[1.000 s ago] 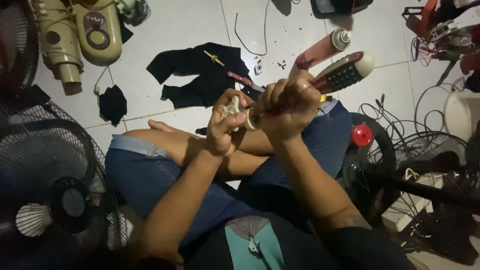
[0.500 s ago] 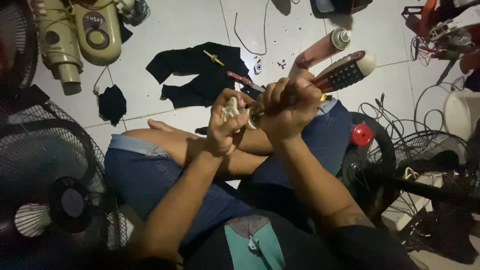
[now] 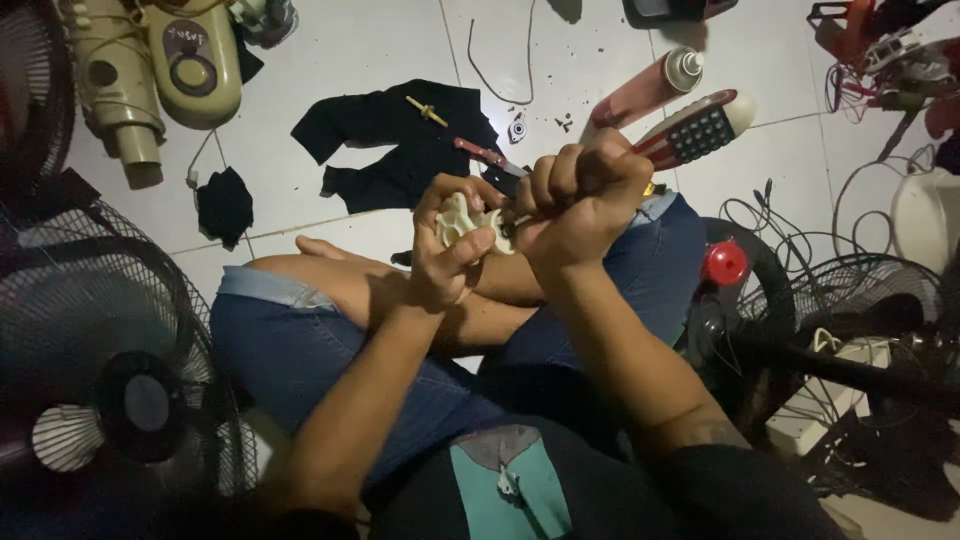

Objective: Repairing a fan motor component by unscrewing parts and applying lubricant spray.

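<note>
Two hands [image 3: 520, 225] around a cream plastic part [image 3: 468, 222], no containers.

My left hand [image 3: 440, 265] touches my right hand [image 3: 580, 205]; a cloth [image 3: 400, 140] lies on the floor [image 3: 340, 50] beyond them, a fan [image 3: 110, 380] left.

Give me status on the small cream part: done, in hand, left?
Done: fan housings and small bits already lie apart on the tile floor. In hand: left hand holds the cream plastic part; right hand is fisted against it, its tool hidden. Left: part not yet set down.
</note>
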